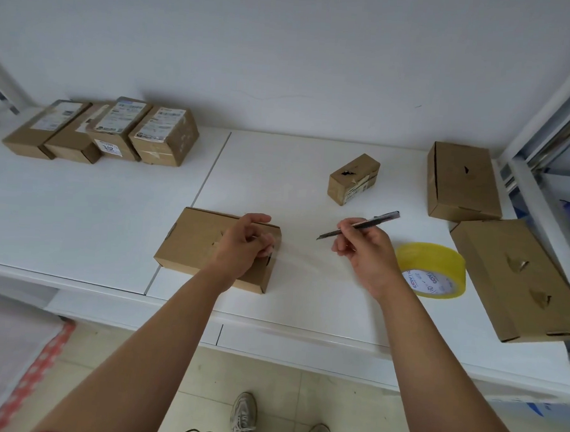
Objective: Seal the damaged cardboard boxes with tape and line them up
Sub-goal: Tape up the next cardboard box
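A flat brown cardboard box (190, 240) lies near the table's front edge. My left hand (242, 245) rests on its right end, fingers curled and pressing a clear tape strip (302, 261) onto it. The strip stretches right toward a yellow tape roll (431, 268) lying flat. My right hand (366, 249) hovers between box and roll, gripping a slim utility knife (359, 225) with its blade pointing left. Three boxes with torn holes sit on the right: a small box (353, 179), a medium box (462, 182) and a large box (518, 281).
Several brown boxes (100, 131) with shipping labels stand side by side at the back left, near the white wall. The white table (79, 205) has a seam left of the centre. A metal shelf frame (551, 157) rises at the right. Below are the floor and my shoes.
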`<state>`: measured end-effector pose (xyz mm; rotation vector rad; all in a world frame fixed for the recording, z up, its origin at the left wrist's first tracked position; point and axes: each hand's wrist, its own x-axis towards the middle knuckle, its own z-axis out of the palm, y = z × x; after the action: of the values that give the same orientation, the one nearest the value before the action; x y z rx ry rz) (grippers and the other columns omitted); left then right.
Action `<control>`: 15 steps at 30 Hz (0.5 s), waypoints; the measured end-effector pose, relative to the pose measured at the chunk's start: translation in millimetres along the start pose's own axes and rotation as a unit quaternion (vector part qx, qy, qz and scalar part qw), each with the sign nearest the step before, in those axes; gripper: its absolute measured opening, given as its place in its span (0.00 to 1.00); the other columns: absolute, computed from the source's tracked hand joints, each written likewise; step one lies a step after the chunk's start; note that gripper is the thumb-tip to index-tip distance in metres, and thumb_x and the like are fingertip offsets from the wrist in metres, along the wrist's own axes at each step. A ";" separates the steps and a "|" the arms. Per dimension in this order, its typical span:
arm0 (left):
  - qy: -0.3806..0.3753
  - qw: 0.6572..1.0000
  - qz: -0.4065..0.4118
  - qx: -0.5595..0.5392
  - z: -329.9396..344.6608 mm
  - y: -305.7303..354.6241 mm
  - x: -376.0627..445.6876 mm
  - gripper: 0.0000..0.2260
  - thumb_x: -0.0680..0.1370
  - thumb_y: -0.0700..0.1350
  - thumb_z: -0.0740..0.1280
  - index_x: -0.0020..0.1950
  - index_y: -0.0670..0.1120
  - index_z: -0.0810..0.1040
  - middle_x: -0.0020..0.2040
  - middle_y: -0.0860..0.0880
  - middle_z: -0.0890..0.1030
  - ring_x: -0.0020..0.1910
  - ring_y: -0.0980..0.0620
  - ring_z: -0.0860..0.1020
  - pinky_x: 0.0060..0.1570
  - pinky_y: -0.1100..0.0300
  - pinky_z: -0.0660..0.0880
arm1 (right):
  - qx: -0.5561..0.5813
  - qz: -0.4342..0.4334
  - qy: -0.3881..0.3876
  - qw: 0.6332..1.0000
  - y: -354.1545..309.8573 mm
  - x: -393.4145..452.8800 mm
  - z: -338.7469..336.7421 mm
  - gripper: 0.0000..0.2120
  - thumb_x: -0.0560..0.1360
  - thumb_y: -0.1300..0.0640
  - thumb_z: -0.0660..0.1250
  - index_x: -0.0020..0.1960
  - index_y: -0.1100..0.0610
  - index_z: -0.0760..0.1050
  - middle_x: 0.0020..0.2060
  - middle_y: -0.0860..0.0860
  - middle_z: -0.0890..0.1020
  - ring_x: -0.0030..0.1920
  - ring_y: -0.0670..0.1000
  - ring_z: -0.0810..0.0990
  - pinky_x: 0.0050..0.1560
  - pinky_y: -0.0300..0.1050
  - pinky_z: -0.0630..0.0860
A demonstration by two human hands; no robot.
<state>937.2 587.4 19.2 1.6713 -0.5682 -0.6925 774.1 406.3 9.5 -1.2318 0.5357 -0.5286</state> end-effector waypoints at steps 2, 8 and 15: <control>-0.001 1.000 0.001 0.002 -0.3 -0.9 0.4 0.12 0.80 0.34 0.65 0.57 0.49 0.74 0.32 0.50 0.77 0.33 0.52 0.74 0.43 0.61 0.71 | 0.005 0.017 -0.006 1.000 -0.4 0.8 2.9 0.08 0.80 0.64 0.64 0.43 0.58 0.75 0.27 0.51 0.72 0.31 0.50 0.74 0.36 0.43 0.70; -0.003 1.000 0.008 -0.001 -0.6 -1.3 0.5 0.11 0.80 0.34 0.65 0.58 0.48 0.74 0.32 0.51 0.77 0.33 0.52 0.74 0.41 0.65 0.72 | -0.131 0.044 -0.032 0.990 -7.5 6.5 6.9 0.06 0.79 0.64 0.61 0.44 0.59 0.74 0.27 0.53 0.80 0.37 0.53 0.82 0.47 0.49 0.79; -0.004 1.000 0.005 0.015 -1.1 -2.1 1.0 0.11 0.80 0.35 0.65 0.59 0.47 0.74 0.31 0.51 0.76 0.33 0.53 0.73 0.42 0.64 0.71 | -0.248 0.064 -0.067 0.964 -8.0 15.8 12.0 0.06 0.76 0.56 0.61 0.41 0.54 0.74 0.33 0.56 0.85 0.55 0.64 0.79 0.63 0.63 0.72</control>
<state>938.7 587.9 17.1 1.6922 -0.5951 -0.6866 793.1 402.9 18.7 -1.6825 0.6504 -0.2000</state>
